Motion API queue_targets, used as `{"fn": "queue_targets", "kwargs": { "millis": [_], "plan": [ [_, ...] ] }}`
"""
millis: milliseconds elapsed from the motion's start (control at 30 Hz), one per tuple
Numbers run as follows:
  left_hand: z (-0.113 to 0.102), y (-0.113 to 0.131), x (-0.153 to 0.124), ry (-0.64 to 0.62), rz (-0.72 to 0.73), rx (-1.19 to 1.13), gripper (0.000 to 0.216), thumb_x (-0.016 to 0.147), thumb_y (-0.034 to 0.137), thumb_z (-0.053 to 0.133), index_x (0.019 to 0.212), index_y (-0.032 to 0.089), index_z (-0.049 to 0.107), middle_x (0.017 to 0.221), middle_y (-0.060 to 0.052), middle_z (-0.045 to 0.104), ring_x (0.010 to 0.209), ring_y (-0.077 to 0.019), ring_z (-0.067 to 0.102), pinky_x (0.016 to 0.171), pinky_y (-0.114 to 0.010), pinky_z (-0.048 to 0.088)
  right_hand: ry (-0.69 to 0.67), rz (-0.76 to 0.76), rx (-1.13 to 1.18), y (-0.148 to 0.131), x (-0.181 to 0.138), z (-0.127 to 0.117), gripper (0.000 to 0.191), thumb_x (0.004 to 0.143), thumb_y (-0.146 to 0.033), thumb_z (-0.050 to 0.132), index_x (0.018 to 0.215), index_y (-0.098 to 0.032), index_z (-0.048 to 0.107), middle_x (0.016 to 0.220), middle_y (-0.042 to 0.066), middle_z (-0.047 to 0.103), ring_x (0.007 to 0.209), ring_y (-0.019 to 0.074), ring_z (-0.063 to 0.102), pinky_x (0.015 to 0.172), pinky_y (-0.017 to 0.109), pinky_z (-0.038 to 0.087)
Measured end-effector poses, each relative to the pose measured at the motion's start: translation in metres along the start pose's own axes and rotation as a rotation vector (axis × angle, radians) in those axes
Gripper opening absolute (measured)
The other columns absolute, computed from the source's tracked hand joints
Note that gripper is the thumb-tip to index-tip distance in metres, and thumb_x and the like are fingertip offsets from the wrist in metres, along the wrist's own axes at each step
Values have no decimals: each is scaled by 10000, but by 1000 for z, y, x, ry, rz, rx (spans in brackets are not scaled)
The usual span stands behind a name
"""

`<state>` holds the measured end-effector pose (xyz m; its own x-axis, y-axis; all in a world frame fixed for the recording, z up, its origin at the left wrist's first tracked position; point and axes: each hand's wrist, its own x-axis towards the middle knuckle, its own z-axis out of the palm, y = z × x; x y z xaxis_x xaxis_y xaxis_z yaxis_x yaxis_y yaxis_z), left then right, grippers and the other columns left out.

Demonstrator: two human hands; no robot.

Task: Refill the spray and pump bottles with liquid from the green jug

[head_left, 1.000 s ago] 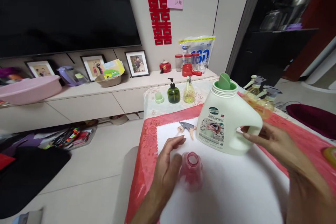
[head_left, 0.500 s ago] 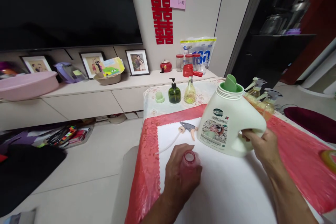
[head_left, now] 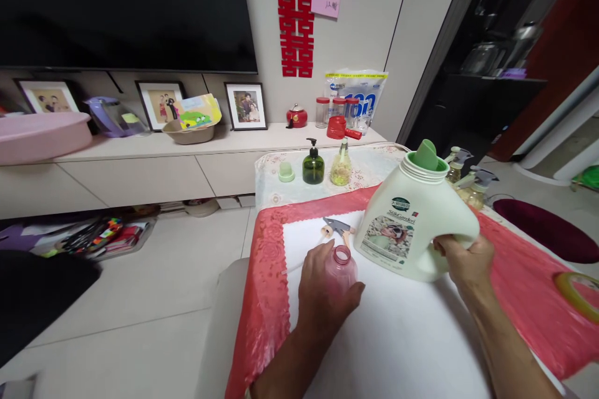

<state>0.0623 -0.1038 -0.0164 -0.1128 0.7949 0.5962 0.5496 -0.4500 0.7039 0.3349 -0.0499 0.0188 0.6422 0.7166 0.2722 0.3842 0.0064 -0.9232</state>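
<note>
My left hand (head_left: 322, 293) is wrapped round a small pink see-through bottle (head_left: 342, 269), its open mouth facing up. The fingers of my right hand (head_left: 468, 260) close round the handle of a big pale green detergent jug (head_left: 402, 218). The jug has its cap off, showing a green spout in the neck, and it leans slightly to the left. Whether its base touches the table I cannot tell. Between bottle and jug, a trigger spray head (head_left: 337, 225) in grey and peach lies on the white mat (head_left: 393, 336), its tube partly behind my left hand.
Behind stand a green pump bottle (head_left: 313, 167), a clear bottle with yellowish liquid (head_left: 341, 168) and a pale green cap (head_left: 286, 173). Spray bottles (head_left: 477, 190) stand right of the jug. A tape roll (head_left: 578, 293) lies on the red cover (head_left: 519, 280) at the right.
The jug has shifted slightly right and leans a little more to the left. My left hand and the pink bottle have risen slightly in view. The camera view has also moved a little.
</note>
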Motion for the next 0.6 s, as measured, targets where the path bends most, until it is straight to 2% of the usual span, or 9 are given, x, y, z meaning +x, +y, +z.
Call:
{"fn": "queue_targets", "kwargs": {
  "millis": [100, 267, 433, 600],
  "plan": [
    [3, 2, -2, -3, -135, -29, 754, 595, 202, 706, 1308, 204, 458, 1195, -119, 628, 1128, -314, 629, 971, -479, 542, -7, 8, 10, -5, -1, 0, 359, 495, -440, 653, 608, -112, 560, 559, 34, 528, 505, 107, 470, 456, 199, 370],
    [4, 4, -4, -16, -220, -85, 823, 552, 194, 732, 1322, 194, 441, 1225, -126, 622, 1152, -326, 619, 988, -483, 532, -14, 16, 19, -20, -6, -19, 345, 510, -406, 674, 621, -118, 519, 590, 27, 525, 543, 103, 478, 489, 200, 388],
    [4, 0, -8, -62, -250, -99, 929, 531, 175, 766, 1385, 198, 403, 1274, -138, 606, 1182, -341, 608, 981, -479, 540, -37, 35, -17, -46, -9, -50, 332, 502, -363, 685, 639, -127, 496, 615, 15, 507, 568, 105, 473, 496, 209, 386],
    [1, -9, -6, -46, -189, -25, 874, 590, 204, 772, 1378, 203, 394, 1266, -140, 589, 1179, -338, 600, 978, -504, 541, -6, 71, -164, -71, -12, -74, 367, 424, -379, 693, 642, -118, 554, 621, 26, 531, 578, 113, 473, 491, 211, 379]
  ]
}}
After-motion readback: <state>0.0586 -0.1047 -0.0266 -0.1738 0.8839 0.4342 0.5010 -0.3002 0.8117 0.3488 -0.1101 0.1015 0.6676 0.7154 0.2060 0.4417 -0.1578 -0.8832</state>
